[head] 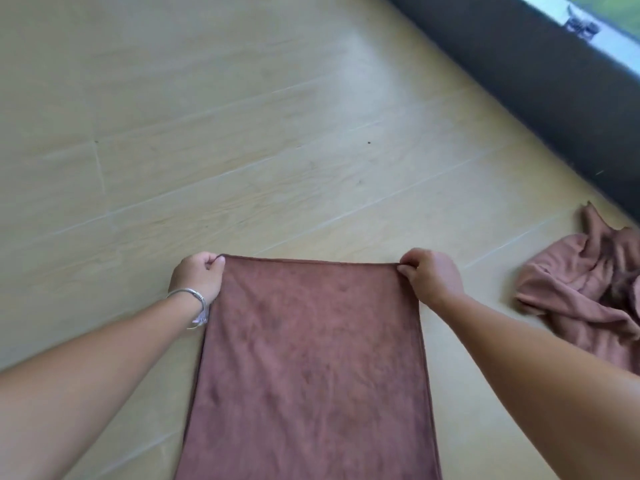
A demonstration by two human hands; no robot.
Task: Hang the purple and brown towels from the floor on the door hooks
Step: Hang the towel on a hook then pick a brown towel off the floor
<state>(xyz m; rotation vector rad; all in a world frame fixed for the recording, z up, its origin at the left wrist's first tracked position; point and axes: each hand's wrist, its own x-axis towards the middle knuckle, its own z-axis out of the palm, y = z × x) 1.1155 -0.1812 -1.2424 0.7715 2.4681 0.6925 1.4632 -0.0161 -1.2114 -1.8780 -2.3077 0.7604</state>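
A brown towel (311, 368) is stretched flat between my hands and runs down past the bottom edge of the view. My left hand (198, 277), with a silver bangle on the wrist, pinches its upper left corner. My right hand (431, 273) pinches the upper right corner. A second towel (585, 292), lighter and pinkish-brown, lies crumpled on the floor at the right, partly cut off by the frame edge. No door or hooks are in view.
Light wood-plank floor (242, 133) fills most of the view. A dark wall base (540, 98) runs diagonally across the upper right, with a bright window sill (609, 39) above it.
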